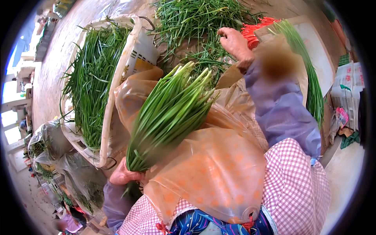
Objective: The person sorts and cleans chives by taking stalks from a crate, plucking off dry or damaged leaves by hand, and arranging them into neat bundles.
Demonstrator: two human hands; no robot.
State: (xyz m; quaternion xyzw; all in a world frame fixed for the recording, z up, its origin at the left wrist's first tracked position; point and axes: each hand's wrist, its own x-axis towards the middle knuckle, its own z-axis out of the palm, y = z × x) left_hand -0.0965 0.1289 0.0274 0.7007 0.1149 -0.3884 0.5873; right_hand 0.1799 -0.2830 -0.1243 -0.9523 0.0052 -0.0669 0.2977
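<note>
Presently | left hand (pixel 126 174) gripped the bunch of greens (pixel 169 110) by its near end | bunch slanted over the plastic apron (pixel 209 168), long axis forward-right | right hand (pixel 235 44) curled loosely, contents unclear, nearer the red strips (pixel 251 33)

Leafy green bunch (pixel 168 113) aslant, pale-ended, in left grip (pixel 124 174)

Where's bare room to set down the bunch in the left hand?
Bare: the white board between the long greens lying on it and its right edge; floor left of the white basket. Crowded: the packed basket, and the floor ahead, strewn with loose greens near the right hand.
</note>
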